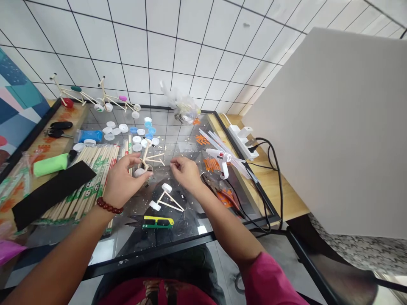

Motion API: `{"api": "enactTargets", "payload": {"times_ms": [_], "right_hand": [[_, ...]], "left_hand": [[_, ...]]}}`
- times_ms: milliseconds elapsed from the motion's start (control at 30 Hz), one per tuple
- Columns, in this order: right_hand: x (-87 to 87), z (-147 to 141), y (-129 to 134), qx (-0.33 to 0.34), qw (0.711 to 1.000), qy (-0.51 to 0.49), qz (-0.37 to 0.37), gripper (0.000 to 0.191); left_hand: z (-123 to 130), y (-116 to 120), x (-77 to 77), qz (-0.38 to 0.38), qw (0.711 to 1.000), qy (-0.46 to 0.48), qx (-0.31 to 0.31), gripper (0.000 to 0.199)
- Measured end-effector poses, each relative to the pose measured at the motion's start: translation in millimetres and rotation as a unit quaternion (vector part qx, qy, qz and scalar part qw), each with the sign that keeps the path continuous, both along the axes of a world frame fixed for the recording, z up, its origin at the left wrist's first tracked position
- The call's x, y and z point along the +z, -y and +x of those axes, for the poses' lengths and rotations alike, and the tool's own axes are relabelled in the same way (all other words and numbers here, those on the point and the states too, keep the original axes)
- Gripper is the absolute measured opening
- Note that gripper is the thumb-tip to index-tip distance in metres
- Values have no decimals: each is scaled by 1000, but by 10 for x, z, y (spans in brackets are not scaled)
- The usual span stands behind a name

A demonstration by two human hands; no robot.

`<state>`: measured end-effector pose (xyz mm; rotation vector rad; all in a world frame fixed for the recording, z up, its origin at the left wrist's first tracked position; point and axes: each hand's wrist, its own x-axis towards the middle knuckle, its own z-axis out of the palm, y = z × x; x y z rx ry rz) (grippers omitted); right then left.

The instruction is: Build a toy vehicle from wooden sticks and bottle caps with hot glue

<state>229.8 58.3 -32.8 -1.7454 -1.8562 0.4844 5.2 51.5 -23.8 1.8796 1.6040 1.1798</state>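
Observation:
My left hand [122, 180] has its thumb and index finger curled round a small wooden-stick frame [153, 158] with bottle-cap wheels at its near end. My right hand [187, 173] is just right of the frame's free stick ends, fingertips pinched together; anything between them is too small to make out. Between the hands and nearer me lies a second piece, a stick triangle [170, 201] with two white caps. Below that are thread snips [158, 222] with yellow and green handles.
White and blue bottle caps [123, 128] lie behind my left hand. Chopsticks [85, 186] in wrappers and a black strip [54, 192] are at left. A white glue gun [219, 161], glue sticks [230, 154], red-handled pliers [227, 198] and a power strip [243, 142] stand right. Stick tricycles [110, 99] stand behind.

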Motion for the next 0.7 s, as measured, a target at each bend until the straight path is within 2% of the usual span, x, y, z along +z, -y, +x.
{"api": "enactTargets", "payload": {"times_ms": [100, 167, 300, 433, 567, 700], "right_hand": [[31, -19, 29, 29, 999, 45, 0, 21], [32, -40, 26, 40, 997, 66, 0, 23], [-2, -77, -13, 45, 995, 87, 3, 25], [-33, -87, -32, 56, 993, 102, 11, 20], [-39, -84, -19, 65, 991, 119, 14, 19], [-47, -78, -11, 65, 989, 135, 17, 20]], "left_hand": [[19, -14, -33, -66, 997, 41, 10, 75], [27, -24, -51, -89, 995, 44, 10, 85], [35, -20, -62, -98, 995, 23, 8, 75], [30, -8, -87, -58, 998, 13, -36, 65], [15, -5, -111, -40, 998, -9, -51, 62], [21, 9, -70, -43, 997, -28, -54, 61]]}}
